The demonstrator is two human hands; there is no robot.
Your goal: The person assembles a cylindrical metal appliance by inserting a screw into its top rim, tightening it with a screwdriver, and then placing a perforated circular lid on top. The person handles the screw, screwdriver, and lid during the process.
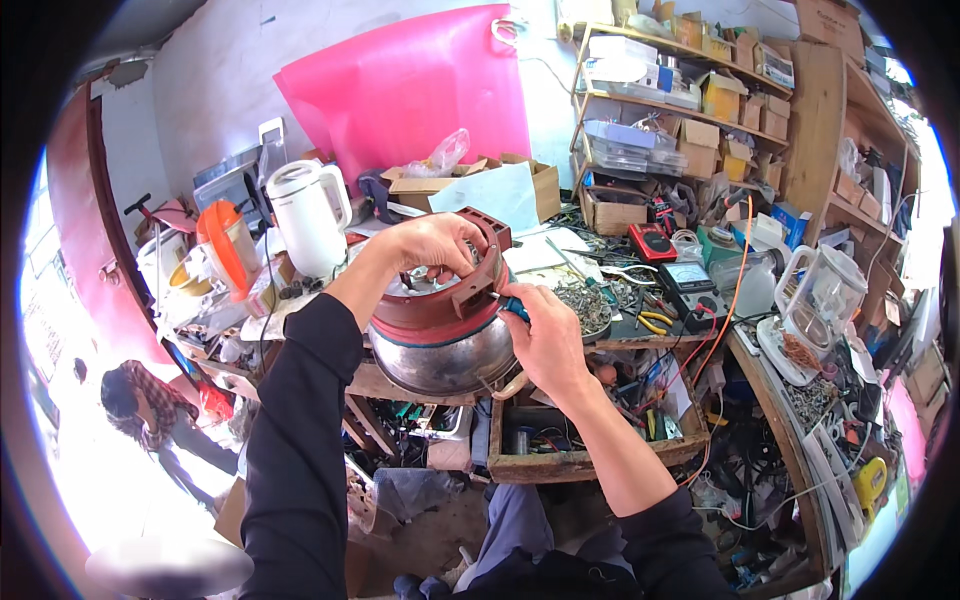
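Note:
A round appliance with a shiny metal bowl (440,362) and a red-brown plastic base ring (425,313) is tilted at the workbench's front edge, its open side facing up. My left hand (432,245) reaches over the ring from the left, fingers curled against its inner side; the fingertips are partly hidden. In my right hand (552,335) is a screwdriver with a teal handle (514,307). Its tip points at a bracket-like part (474,292) on the ring, but whether it touches a screw is too small to tell. A pale curved piece (511,386) sticks out below the bowl.
Beyond the hands stand a white jug (305,218) and an open cardboard box (545,188). On the right lie a multimeter (694,290), yellow-handled pliers (654,322) and a tray of screws (585,305). A wooden drawer (600,458) juts out below. Another person (150,405) is at far left.

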